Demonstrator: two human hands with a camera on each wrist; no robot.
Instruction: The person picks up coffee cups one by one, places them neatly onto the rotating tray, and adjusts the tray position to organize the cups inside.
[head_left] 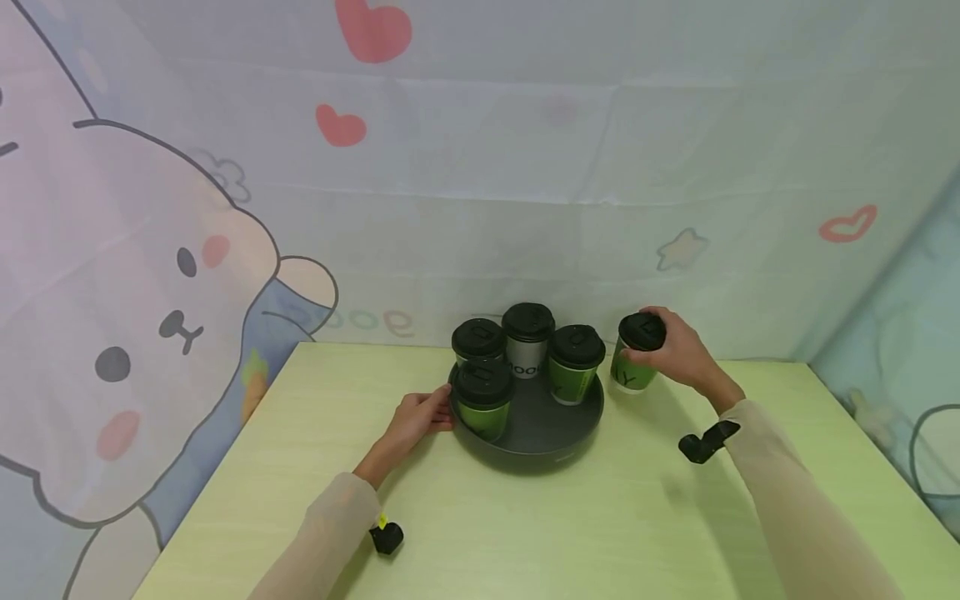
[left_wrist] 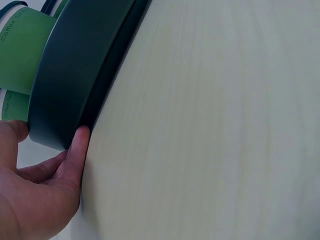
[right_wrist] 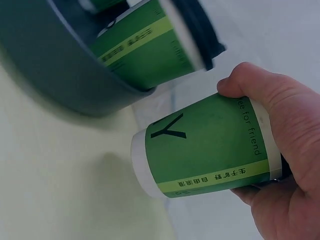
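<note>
My right hand [head_left: 681, 350] grips a green paper coffee cup [right_wrist: 205, 145] near its black lid, thumb on one side and fingers around the other. That cup is tilted, to the right of a round dark grey tray [head_left: 540, 437], and its shadow falls on the tabletop beneath. At the tray's left side, my left hand [head_left: 416, 417] pinches the wall, thumb at the rim and fingers at the underside. Inside stand several lidded cups: a green cup [head_left: 483, 417] at front left, a green cup [head_left: 573, 379] at right, a white cup [head_left: 527, 354] at the back, and another cup [head_left: 477, 340] at back left.
Everything is on a pale wooden table [head_left: 525, 533]. Close behind its far edge hangs a printed cloth [head_left: 510, 242] with hearts and a cartoon animal. Small black devices [head_left: 387, 538] are worn at both wrists.
</note>
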